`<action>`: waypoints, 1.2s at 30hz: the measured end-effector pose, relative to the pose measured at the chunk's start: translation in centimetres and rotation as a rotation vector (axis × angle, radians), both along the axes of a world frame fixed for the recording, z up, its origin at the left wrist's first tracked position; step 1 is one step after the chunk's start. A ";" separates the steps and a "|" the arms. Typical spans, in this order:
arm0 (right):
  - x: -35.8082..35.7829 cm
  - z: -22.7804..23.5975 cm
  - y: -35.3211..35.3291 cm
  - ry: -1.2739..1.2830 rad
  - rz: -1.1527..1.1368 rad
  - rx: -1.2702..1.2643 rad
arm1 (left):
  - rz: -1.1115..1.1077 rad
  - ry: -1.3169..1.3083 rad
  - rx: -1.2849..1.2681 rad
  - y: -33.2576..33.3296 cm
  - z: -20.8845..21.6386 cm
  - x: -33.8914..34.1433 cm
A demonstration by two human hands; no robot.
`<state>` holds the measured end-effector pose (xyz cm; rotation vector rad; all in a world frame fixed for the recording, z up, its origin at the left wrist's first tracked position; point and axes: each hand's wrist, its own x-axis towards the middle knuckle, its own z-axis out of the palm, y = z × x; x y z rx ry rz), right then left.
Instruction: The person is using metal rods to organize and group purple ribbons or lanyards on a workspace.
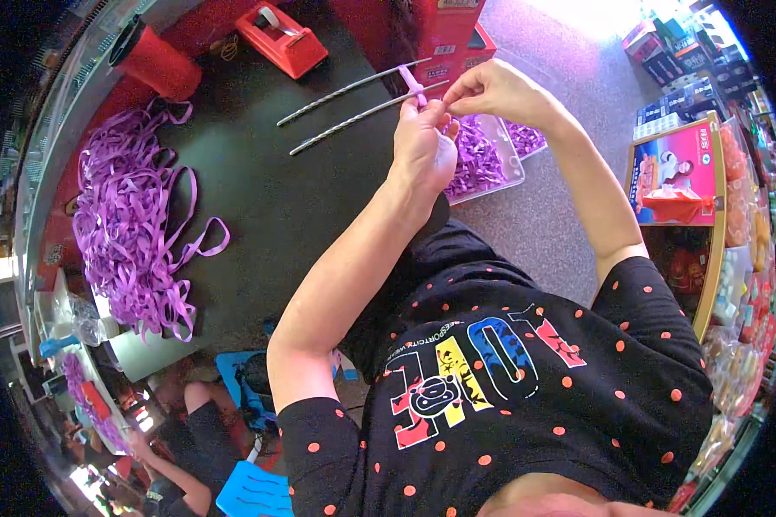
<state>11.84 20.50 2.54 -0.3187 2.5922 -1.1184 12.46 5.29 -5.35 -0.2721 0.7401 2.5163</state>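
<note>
Red tape dispenser (286, 45), red tumbler (159, 67)

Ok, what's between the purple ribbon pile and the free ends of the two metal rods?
Just bare black tabletop lies between the purple ribbon pile and the two metal rods' free ends, as the head view shows.

The left hand (422, 148) is raised and curled; the right hand (502, 93) is held just beside it, pinched.

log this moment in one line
left hand: holding purple ribbon across metal rods | right hand: pinched beside left | black table: purple ribbon heap, red tape dispenser
</note>
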 end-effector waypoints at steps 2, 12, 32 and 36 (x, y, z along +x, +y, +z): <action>0.0 -1.4 0.6 0.025 -0.115 -0.162 | -0.009 -0.002 -0.001 -0.1 -0.1 -0.1; 2.1 -2.6 0.4 0.006 -0.186 -0.164 | 0.005 -0.006 -0.030 -0.1 0.0 0.0; -9.3 1.7 -2.4 -0.098 0.409 0.310 | -0.022 -0.105 0.128 -0.4 1.6 1.1; -9.7 1.7 -2.6 -0.103 0.429 0.353 | -0.022 -0.109 0.126 -0.4 1.7 1.2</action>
